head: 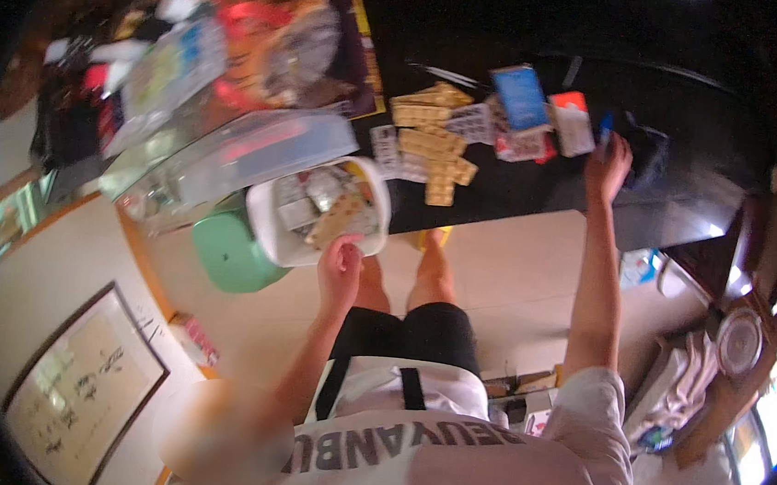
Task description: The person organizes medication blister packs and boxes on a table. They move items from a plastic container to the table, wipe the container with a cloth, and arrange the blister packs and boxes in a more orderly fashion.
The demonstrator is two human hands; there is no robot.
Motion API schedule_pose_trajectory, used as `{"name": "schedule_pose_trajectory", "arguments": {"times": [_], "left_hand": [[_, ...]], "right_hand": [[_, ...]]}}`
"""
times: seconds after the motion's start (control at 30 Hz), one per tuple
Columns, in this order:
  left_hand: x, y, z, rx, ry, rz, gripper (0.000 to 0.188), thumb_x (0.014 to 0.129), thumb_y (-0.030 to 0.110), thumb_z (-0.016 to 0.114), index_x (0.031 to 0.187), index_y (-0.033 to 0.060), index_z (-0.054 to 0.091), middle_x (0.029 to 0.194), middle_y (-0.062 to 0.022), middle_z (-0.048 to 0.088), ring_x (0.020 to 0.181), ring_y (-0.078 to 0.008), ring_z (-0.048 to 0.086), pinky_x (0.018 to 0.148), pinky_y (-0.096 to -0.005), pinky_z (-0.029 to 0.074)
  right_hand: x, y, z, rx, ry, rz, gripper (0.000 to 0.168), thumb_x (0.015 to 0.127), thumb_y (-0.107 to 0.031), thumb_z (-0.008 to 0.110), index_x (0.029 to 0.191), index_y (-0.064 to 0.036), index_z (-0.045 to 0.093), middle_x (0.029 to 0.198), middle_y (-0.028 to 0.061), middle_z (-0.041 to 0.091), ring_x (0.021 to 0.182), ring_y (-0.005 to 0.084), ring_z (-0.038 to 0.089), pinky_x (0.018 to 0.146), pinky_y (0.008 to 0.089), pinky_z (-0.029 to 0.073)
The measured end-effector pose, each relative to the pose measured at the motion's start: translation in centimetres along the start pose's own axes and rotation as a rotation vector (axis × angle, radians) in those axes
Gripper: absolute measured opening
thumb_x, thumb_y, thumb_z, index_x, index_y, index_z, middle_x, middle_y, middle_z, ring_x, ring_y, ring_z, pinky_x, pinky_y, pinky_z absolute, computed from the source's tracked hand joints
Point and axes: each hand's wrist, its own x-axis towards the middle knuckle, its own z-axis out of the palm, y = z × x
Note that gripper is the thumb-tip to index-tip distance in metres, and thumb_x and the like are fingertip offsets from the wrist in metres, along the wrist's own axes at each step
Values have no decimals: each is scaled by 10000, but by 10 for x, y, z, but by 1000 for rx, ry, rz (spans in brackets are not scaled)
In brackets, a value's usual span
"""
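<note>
My left hand (342, 258) is at the near rim of a white plastic bin (261, 231), its fingers curled; whether it holds anything is unclear. Blister packs and small packets (335, 220) lie in the bin. Across the black tabletop (518, 191), my right hand (610, 166) has its fingers around a small blue object (606, 124), beside a dark, crumpled bag (648, 153). Gold blister packs (432, 144) lie in a loose pile at the middle, with silver ones (469, 123) touching them. A blue box (520, 98) and a red-and-white box (573, 125) lie between the pile and my right hand.
A long translucent plastic container (244, 147) stands at the table's left edge, above the bin. Behind it are plastic bags (175, 71) and a red-orange bag (253, 50). A green stool or lid (235, 250) is beside the bin. A framed picture (88, 389) is at lower left.
</note>
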Motion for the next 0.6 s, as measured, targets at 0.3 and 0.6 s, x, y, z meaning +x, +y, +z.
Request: {"name": "schedule_pose_trajectory", "arguments": {"times": [0.3, 0.6], "left_hand": [[59, -40, -77, 673, 298, 242, 929, 673, 241, 766, 1376, -64, 240, 1242, -293, 390, 1204, -406, 335, 1010, -479, 304], [112, -134, -69, 117, 436, -134, 933, 633, 369, 789, 1306, -98, 342, 1265, -297, 442, 1180, -434, 408, 994, -464, 349]], "right_hand": [[-141, -163, -61, 420, 24, -65, 302, 785, 116, 467, 1005, -7, 635, 975, 114, 662, 884, 229, 633, 724, 294, 502], [-243, -358, -23, 915, -661, 168, 577, 814, 22, 595, 1338, 17, 355, 1311, 199, 470, 1210, 327, 473, 973, 416, 408]]}}
